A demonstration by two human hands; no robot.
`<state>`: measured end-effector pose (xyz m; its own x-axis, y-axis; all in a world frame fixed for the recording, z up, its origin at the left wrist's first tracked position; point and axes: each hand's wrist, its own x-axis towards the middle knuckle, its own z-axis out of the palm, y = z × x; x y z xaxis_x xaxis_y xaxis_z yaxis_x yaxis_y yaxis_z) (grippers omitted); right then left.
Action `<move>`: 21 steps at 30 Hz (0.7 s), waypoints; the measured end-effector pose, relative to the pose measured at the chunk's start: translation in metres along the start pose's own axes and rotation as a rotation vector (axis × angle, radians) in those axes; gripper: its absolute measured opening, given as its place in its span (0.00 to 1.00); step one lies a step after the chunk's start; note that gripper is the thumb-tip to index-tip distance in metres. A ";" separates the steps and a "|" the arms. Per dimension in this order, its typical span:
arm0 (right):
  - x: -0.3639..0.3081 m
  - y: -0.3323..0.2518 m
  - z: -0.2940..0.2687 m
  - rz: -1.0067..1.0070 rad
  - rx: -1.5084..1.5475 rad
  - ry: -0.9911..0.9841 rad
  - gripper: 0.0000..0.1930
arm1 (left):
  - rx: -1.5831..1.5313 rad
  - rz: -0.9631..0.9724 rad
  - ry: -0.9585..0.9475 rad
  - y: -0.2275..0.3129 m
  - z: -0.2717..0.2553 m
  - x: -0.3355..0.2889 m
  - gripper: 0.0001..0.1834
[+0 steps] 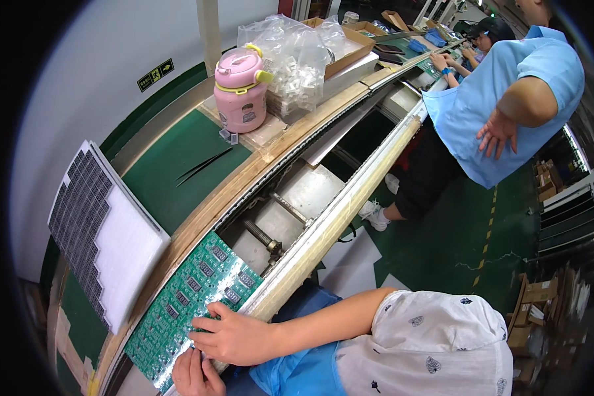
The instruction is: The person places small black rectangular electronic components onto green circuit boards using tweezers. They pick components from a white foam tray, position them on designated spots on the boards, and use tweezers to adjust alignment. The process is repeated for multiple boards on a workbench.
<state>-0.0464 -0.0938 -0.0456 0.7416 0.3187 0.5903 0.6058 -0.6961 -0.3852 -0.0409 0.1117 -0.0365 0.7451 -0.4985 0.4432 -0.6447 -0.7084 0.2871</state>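
Observation:
A green circuit board panel (193,307) with rows of black digit displays lies across the rails of the narrow line in front of me. My right hand (234,335) reaches over its near edge, palm down, with spread, bent fingers resting on the board. Close below it, my left hand (195,375) is at the board's lower edge, its fingers drawn together near my right fingertips. Whatever it may pinch is too small or hidden to name. Left of the board stands a stack of white foam (129,251) holding a grid of dark display parts (82,221).
Black tweezers (203,166) lie on the green mat (178,148). Behind them are a pink bottle (239,99) and a clear bag of white parts (294,76). A metal spring (263,239) sits between the rails (350,214). A person in blue (501,99) stands at the right.

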 end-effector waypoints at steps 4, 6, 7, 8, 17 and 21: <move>-0.001 0.000 0.000 0.028 -0.014 -0.023 0.14 | -0.025 -0.008 0.000 0.000 0.000 0.001 0.12; -0.002 -0.001 -0.004 0.041 -0.037 -0.029 0.14 | -0.018 0.007 0.007 -0.001 0.000 0.000 0.12; -0.003 0.000 -0.006 0.038 -0.056 -0.022 0.15 | -0.015 0.007 0.006 -0.001 0.000 0.000 0.12; -0.004 0.002 -0.007 0.035 -0.076 -0.014 0.15 | -0.014 0.009 0.004 -0.001 0.000 0.000 0.12; -0.027 0.026 -0.046 0.122 -0.140 0.031 0.16 | -0.016 -0.016 -0.020 0.001 -0.001 0.001 0.12; -0.039 0.038 -0.073 0.214 -0.239 0.023 0.16 | -0.032 -0.037 -0.029 0.009 0.001 0.000 0.14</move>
<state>-0.0737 -0.1795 -0.0311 0.8365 0.1363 0.5307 0.3502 -0.8779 -0.3265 -0.0464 0.1047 -0.0348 0.7726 -0.4873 0.4070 -0.6218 -0.7103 0.3298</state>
